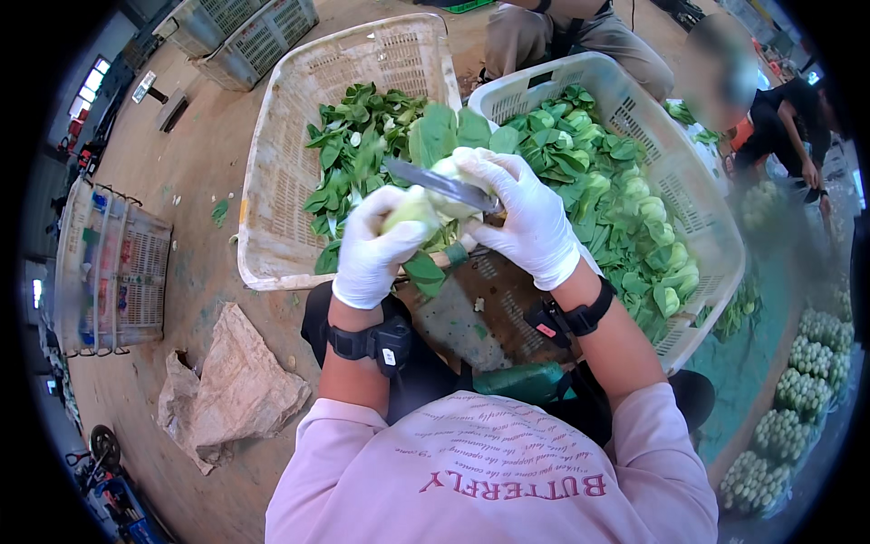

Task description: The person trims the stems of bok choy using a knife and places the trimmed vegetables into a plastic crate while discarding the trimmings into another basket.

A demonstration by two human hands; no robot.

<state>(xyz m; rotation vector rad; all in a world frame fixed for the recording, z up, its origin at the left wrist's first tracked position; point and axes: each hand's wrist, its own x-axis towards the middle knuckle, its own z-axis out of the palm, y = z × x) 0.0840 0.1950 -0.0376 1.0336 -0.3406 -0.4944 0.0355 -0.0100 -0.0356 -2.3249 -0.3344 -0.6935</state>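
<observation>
My left hand point(374, 248), in a white glove, closes around the pale base of a bok choy head point(413, 216). A metal knife point(438, 183) is in my gloved right hand point(527, 211), its blade pointing left across the vegetables. Right behind the blade, a second pale bok choy base point(445, 166) shows against my right fingers, its broad leaves spreading away from me; whether those fingers grip it too is unclear. Both hands are above the near rim of the left plastic crate point(262, 224), which contains loose bok choy leaves point(340, 153).
A second crate point(724, 251) at right is filled with bok choy heads point(652, 211). A crumpled sack point(234, 387) lies on the floor at left, near a wire-bound crate point(115, 272). One person point(520, 41) crouches beyond the crates. Bundled vegetables point(781, 435) line the far right.
</observation>
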